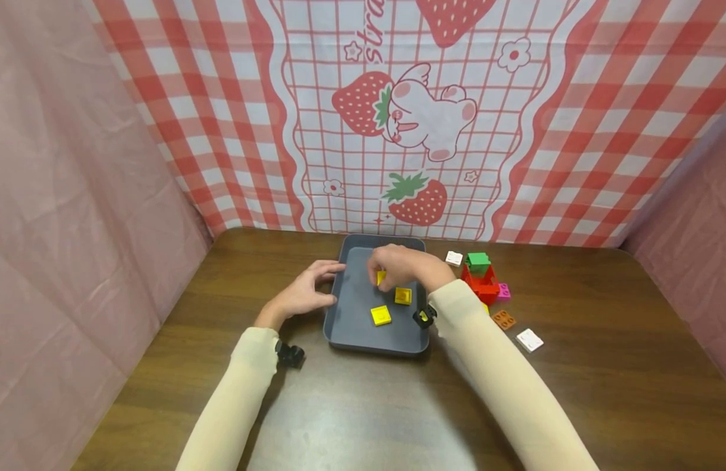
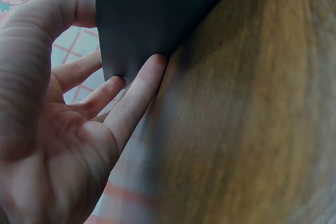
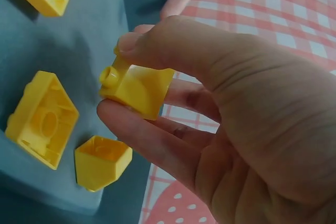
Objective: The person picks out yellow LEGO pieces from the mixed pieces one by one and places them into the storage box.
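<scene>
My right hand (image 1: 395, 263) is over the far half of a dark grey tray (image 1: 352, 296). Thumb and fingers pinch a yellow toy building block (image 3: 142, 90), its studs and hollow side showing in the right wrist view. Two flat yellow bricks, one flat (image 1: 380, 315) and one with its hollow side up (image 1: 403, 296), lie in the tray nearer to me. A small slanted yellow brick (image 3: 103, 163) also sits there; in the head view it is hidden. At the tray's left side, my left hand (image 1: 307, 288) touches the outer wall with extended fingers (image 2: 137, 95).
Right of the tray stand a red block piece (image 1: 483, 288) and a green block (image 1: 478, 263). Around them lie a magenta brick (image 1: 503, 291), an orange brick (image 1: 504, 319) and two white bricks, one near (image 1: 529, 340), one far (image 1: 454, 258). A checked cloth hangs behind the table.
</scene>
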Available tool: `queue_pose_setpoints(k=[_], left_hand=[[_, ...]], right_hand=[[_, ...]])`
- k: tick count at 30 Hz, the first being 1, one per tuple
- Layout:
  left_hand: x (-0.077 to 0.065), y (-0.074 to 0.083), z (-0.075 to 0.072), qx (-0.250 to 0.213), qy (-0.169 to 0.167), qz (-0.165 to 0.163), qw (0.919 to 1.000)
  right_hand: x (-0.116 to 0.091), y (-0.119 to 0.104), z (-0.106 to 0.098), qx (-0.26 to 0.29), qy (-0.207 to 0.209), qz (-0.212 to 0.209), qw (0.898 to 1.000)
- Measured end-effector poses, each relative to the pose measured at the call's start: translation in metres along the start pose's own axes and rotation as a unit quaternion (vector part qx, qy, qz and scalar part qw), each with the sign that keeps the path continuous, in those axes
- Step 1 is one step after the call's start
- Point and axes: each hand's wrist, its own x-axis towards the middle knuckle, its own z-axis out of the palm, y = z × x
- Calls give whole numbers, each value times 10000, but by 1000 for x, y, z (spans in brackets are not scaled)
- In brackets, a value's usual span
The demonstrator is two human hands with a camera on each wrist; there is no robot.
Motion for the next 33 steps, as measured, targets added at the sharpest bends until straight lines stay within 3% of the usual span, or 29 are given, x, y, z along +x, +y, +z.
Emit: queue_pose_setpoints(k=[15, 24, 33], left_hand=[[0, -3, 0, 83, -20, 51, 10000], [14, -36, 2, 67, 12, -8, 10000], [15, -40, 1, 140, -14, -5, 9999]], right_hand=[[6, -4, 15, -180, -172, 46, 9997], [7, -8, 20, -260, -265, 77, 9993], [9, -9, 24, -463, -238, 52, 9986]])
